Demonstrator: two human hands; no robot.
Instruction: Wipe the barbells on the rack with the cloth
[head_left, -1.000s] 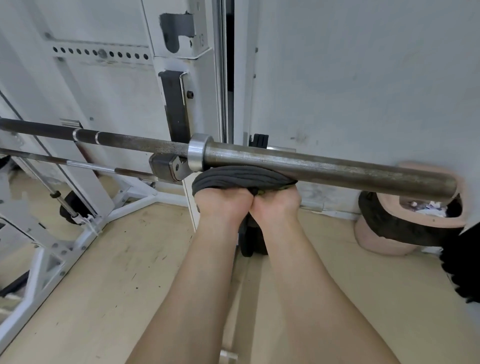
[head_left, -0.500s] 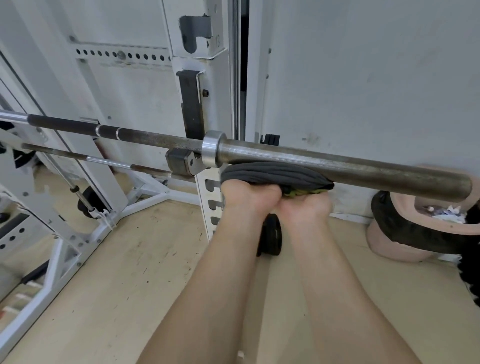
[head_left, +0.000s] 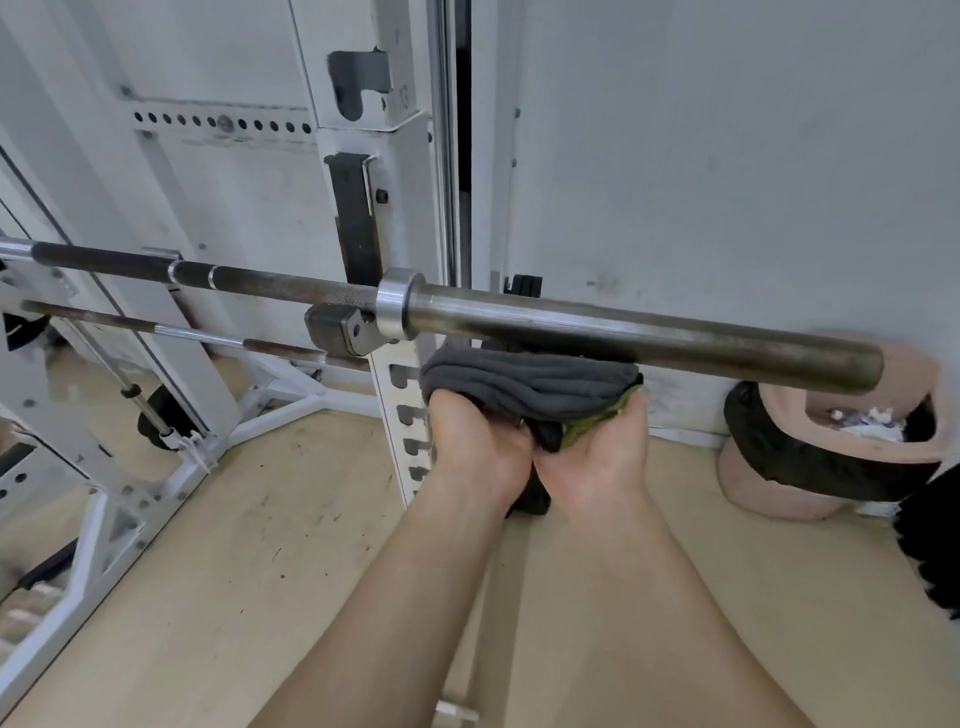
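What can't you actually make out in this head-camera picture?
Head view:
- Fingertips of the left hand and right hand: buried in the dark grey folded cloth.
- Cloth's top edge: behind the long steel barbell, so contact is unclear.
- Barbell's far end: cut off by the left edge.
- Contents of the pink round bin: too small, partly behind the barbell.

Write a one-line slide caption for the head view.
Left hand and right hand hold a bunched grey cloth beneath the barbell sleeve beside the rack upright.

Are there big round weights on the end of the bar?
No, the barbell sleeve is bare from its collar to its end.
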